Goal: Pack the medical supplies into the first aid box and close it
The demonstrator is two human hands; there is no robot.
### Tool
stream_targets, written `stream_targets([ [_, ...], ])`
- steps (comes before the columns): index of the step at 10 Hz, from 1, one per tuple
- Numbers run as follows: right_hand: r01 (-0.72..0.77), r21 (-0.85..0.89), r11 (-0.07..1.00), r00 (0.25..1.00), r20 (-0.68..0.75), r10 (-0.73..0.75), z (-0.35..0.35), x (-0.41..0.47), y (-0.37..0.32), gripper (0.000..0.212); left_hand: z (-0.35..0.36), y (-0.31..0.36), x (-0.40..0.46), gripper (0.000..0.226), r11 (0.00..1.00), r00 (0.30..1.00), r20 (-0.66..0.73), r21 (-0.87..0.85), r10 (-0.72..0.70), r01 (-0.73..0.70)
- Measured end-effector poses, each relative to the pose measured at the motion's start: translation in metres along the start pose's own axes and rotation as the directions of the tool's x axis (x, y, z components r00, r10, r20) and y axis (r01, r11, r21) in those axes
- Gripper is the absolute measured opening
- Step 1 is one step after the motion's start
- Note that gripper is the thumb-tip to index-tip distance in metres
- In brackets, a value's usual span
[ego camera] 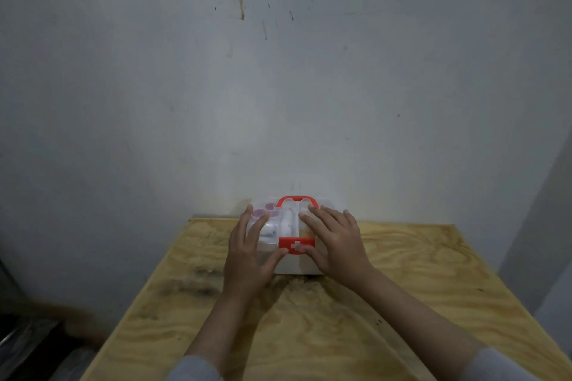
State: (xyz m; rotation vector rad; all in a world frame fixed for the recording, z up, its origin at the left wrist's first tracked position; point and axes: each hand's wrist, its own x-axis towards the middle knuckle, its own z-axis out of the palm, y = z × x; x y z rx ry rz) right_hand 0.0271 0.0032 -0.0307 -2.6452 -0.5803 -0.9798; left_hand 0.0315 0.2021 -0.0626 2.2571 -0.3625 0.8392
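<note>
A white first aid box (294, 266) with a clear lid stands at the far middle of the wooden table, against the wall. Its red carry handle (297, 199) lies at the back and a red latch with a white cross (296, 245) sits at the front. Through the lid I see purple-capped containers (263, 210) and white items. My left hand (249, 254) rests flat on the lid's left side, thumb touching the latch. My right hand (335, 241) lies on the right side, fingers spread, thumb at the latch.
The plywood table (402, 303) has stained patches and ends at edges on the left and right. A grey, spattered wall (278, 86) rises directly behind the box. Dark objects lie on the floor at the lower left.
</note>
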Motion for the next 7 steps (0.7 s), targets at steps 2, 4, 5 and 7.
stream_targets([
  [2,-0.026,0.013,1.0,0.999,0.028,0.026,0.004,0.015,0.009,0.053,0.009,-0.001,0.017,0.075,1.0,0.999,0.04,0.029,-0.011,0.01],
  [4,-0.055,-0.077,0.995,0.987,0.143,0.066,0.008,0.039,0.018,0.054,0.015,0.001,0.047,0.075,0.991,0.989,0.123,0.116,-0.084,0.07],
  [5,-0.072,-0.104,0.992,0.968,0.233,0.095,0.004,0.039,0.012,0.055,0.012,0.004,0.046,0.076,0.981,0.982,0.155,0.175,-0.104,0.077],
  [7,-0.234,0.127,0.964,0.942,0.274,0.192,-0.02,0.04,0.0,0.053,0.004,0.013,0.051,0.081,0.941,0.954,0.248,0.328,-0.171,0.084],
])
